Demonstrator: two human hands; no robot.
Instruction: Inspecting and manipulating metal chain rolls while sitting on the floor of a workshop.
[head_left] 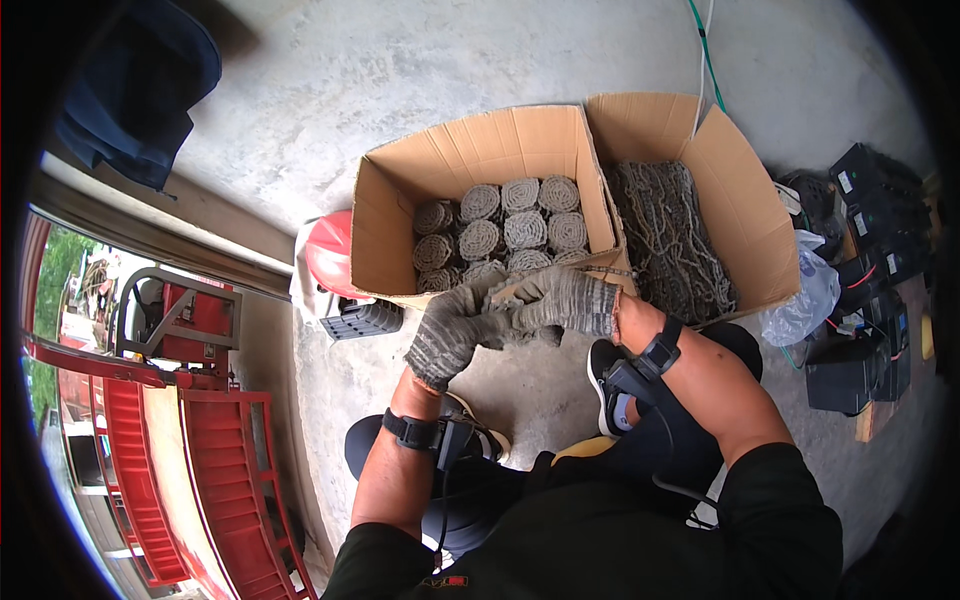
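My left hand [450,330] and my right hand [565,303], both in grey knitted work gloves, meet at the near edge of the left cardboard box [480,140]. Their fingers are curled together around something grey that blends with the gloves, and I cannot make it out. Beside the right glove, a thin grey strand [608,270] lies across the box edge. Grey coiled rolls [525,230] stand in rows in the left box. In the right cardboard box [745,185], long grey chain-like strands [672,240] lie side by side.
Left of the boxes are a red rounded object [330,253] and a black ribbed crate [362,320]. At right sit a clear plastic bag [803,300] and several black batteries [845,365] with wires. A red metal vehicle [225,470] stands beyond the doorway at left.
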